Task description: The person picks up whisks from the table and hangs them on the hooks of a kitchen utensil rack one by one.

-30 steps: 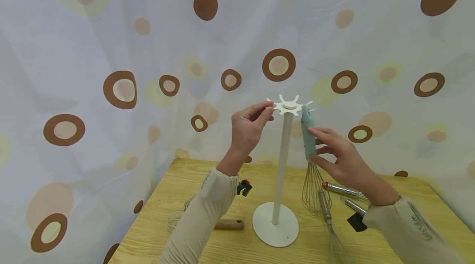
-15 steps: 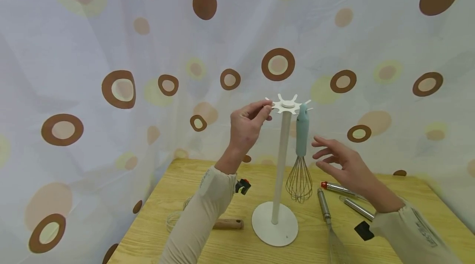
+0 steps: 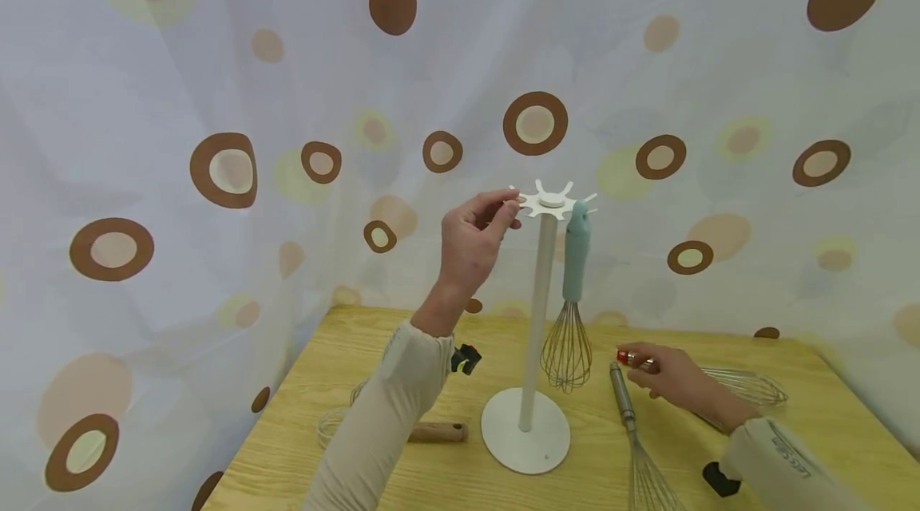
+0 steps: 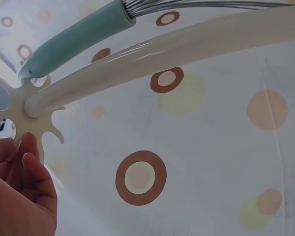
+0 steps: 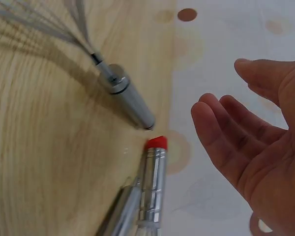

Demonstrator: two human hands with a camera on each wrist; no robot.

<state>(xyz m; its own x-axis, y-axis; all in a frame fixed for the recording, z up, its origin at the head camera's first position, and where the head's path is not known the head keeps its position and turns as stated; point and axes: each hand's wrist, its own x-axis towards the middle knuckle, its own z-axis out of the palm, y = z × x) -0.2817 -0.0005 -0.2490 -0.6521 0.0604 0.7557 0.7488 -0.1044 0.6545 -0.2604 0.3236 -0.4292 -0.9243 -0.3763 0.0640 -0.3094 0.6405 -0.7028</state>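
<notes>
My left hand (image 3: 470,243) pinches an arm of the notched top disc (image 4: 19,110) of a white upright stand (image 3: 537,319). From a notch on the disc's right side hangs a whisk with a teal handle (image 3: 577,255), its wire balloon above the table. My right hand (image 3: 676,375) is over the table at the right, its fingers loosely bent and holding nothing in the right wrist view. Close to it lies a metal-handled whisk with a red tip (image 5: 155,182). Beside that are another steel handle (image 5: 120,209) and a steel whisk (image 3: 622,395).
On the left of the wooden table (image 3: 589,455) lies a whisk with a wooden handle (image 3: 440,432), partly hidden by my left sleeve. The stand's round base (image 3: 503,443) sits mid-table. A dotted curtain (image 3: 323,56) hangs behind.
My right hand has let go of the teal whisk, which now hangs from the stand, and has moved down to the red-tipped whisk. My left hand has kept its pinch on the disc.
</notes>
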